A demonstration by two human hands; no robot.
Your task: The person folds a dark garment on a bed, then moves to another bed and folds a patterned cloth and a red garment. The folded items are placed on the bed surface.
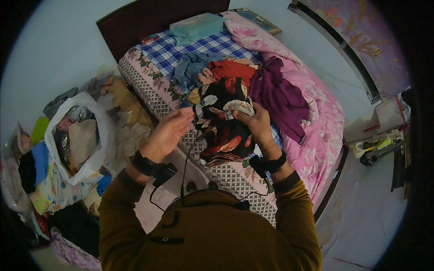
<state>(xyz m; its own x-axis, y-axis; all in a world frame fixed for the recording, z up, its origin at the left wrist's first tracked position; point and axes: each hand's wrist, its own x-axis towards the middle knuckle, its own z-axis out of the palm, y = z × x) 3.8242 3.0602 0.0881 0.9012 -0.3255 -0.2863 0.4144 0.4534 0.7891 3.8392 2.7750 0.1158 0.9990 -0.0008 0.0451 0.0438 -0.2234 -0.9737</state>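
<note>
A black cloth [223,130] with red and cream floral print is bunched up in front of me, over the near side of the bed. My right hand [256,122] grips its right side, with the thumb on top and the fingers behind. My left hand [174,128] is flat and extended just left of the cloth, holding nothing; whether the fingertips touch the fabric I cannot tell. Behind the black cloth lie a red-orange cloth [234,71] and a blue-grey garment [193,67]. A purple garment [279,95] is spread to the right.
The bed has a blue checked sheet [159,54], a pink floral quilt [318,135] along its right and a teal pillow [196,27] near the dark headboard [142,23]. Left of me, a stuffed white bag [108,132] stands among piled clothes. A cable [185,169] hangs before my chest.
</note>
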